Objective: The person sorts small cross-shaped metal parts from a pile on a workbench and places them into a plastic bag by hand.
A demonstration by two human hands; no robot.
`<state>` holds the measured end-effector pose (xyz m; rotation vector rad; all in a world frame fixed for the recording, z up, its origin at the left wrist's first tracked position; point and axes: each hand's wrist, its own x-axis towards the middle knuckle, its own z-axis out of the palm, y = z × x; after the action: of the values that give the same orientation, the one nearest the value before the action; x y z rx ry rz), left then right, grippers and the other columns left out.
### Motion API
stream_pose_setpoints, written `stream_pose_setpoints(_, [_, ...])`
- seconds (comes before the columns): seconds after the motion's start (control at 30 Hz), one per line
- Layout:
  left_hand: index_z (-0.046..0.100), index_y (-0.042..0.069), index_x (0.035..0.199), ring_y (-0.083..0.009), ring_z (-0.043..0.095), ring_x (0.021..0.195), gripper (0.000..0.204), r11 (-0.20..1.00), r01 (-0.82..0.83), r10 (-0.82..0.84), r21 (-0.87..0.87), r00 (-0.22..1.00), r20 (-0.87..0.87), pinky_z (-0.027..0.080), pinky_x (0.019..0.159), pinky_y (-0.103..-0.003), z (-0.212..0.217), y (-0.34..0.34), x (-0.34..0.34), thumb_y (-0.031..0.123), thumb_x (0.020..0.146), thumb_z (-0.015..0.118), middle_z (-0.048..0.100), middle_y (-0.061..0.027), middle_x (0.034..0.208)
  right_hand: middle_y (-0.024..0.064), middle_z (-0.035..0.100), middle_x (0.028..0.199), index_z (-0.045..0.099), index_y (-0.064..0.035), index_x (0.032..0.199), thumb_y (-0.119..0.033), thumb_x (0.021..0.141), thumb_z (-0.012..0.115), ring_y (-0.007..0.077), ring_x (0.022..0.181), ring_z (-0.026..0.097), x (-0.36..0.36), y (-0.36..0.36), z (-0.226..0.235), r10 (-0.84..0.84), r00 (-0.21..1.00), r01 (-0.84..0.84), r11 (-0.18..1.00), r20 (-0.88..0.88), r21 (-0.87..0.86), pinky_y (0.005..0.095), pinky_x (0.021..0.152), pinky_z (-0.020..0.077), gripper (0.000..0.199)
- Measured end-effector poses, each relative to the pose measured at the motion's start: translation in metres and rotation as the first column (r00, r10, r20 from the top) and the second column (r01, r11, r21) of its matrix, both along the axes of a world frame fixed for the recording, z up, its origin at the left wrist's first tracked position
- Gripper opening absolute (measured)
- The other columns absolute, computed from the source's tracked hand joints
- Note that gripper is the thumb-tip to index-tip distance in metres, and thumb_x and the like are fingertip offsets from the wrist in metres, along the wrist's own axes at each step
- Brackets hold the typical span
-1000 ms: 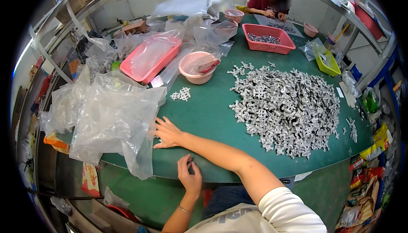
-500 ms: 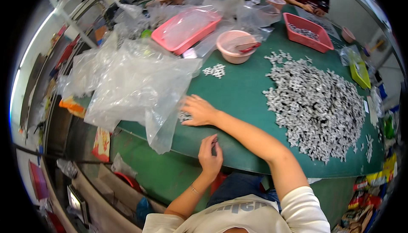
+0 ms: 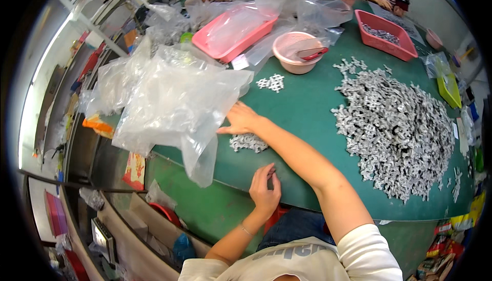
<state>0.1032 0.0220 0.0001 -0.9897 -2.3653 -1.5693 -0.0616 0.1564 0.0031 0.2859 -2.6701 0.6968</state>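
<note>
two hands in view. the right hand [image 3: 241,120] lies flat on the green table [image 3: 307,112], fingers spread and released, touching the edge of the clear plastic bag [image 3: 174,96] and resting just above a small cluster of grey metal parts [image 3: 248,142]. the left hand [image 3: 264,188] is below the table edge, fingers pinched on a small dark piece [image 3: 270,171]; what kind of piece cannot be told.

risk, as a judgement: the small cluster sits near the table's front edge, so a sweep of the wrist could push parts off onto the floor. the bag hangs over the edge and looks slippery, so it could slide down if the right hand lifts. the pinched piece is tiny and could drop into the lap.

materials: the bag is thin, crinkled, see-through film. the parts are small, shiny, cross-like and tangled; a big heap [image 3: 394,132] of them lies well apart to the right. table cover is matte green with a rounded edge. a pink round bowl [image 3: 294,55] and a pink flat tray [image 3: 236,29] are smooth plastic.
</note>
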Motion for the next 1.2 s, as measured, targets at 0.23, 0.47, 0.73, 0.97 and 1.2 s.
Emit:
stream_pose_setpoints(0.23, [0.047,-0.002,0.113,-0.0322,0.044,0.108,0.045,0.985,-0.142,0.131,-0.102,0.986,-0.106,0.04,0.089,-0.04,0.011,-0.009,0.001,-0.006,0.07,0.058,0.043,-0.0193,0.116,0.0167,0.044,0.125,0.049,-0.0045,0.118,-0.047,0.071,0.063,0.0335,0.12,0.036,0.062,0.014,0.002,0.262,0.954,-0.251,0.964,0.145,-0.091,0.0462,0.101,0.026,0.065])
stream_pose_setpoints(0.47, [0.028,0.0,0.13,-0.0419,0.016,0.13,0.075,0.981,-0.091,0.08,-0.17,0.995,-0.067,0.017,0.104,-0.048,0.021,-0.01,-0.005,0.001,0.066,0.067,0.021,-0.0236,0.138,0.0213,0.027,0.135,0.042,-0.0051,0.126,-0.046,0.055,0.075,0.0402,0.129,0.018,0.12,0.014,0.009,0.185,0.967,-0.189,0.982,0.175,0.003,0.0524,0.104,0.019,0.088])
stream_pose_setpoints(0.73, [0.022,0.002,0.135,-0.0366,0.014,0.132,0.111,0.876,0.107,-0.133,-0.47,0.991,-0.022,0.015,0.106,-0.049,0.033,-0.008,-0.065,0.018,0.045,0.085,0.019,-0.022,0.141,0.0128,0.046,0.109,0.051,-0.0068,0.103,-0.025,0.061,0.072,0.0302,0.109,0.04,0.143,0.013,0.007,0.109,0.992,-0.115,0.988,-0.061,-0.107,0.042,0.086,0.0349,0.05])
stream_pose_setpoints(0.97, [0.029,0.007,0.133,-0.0362,0.024,0.128,0.102,0.835,0.062,-0.099,-0.546,0.994,-0.038,0.02,0.104,-0.048,0.036,0.0,-0.077,0.018,0.048,0.083,0.031,-0.019,0.135,0.0085,0.048,0.094,0.051,-0.0079,0.094,-0.016,0.062,0.067,0.0256,0.091,0.046,0.156,0.01,0.004,-0.074,0.987,0.063,0.995,-0.141,-0.079,0.0363,0.072,0.0387,0.036])
stream_pose_setpoints(1.2, [0.055,0.001,0.108,-0.0308,0.049,0.101,0.04,0.919,0.117,-0.204,-0.376,0.958,-0.2,0.038,0.087,-0.039,0.02,0.012,-0.082,-0.002,0.069,0.064,0.053,-0.0153,0.106,0.0086,0.049,0.09,0.053,-0.0087,0.091,-0.003,0.061,0.066,0.0262,0.088,0.051,0.161,0.027,0.006,-0.29,0.945,0.234,0.922,-0.149,-0.31,0.0384,0.072,0.0437,0.033])
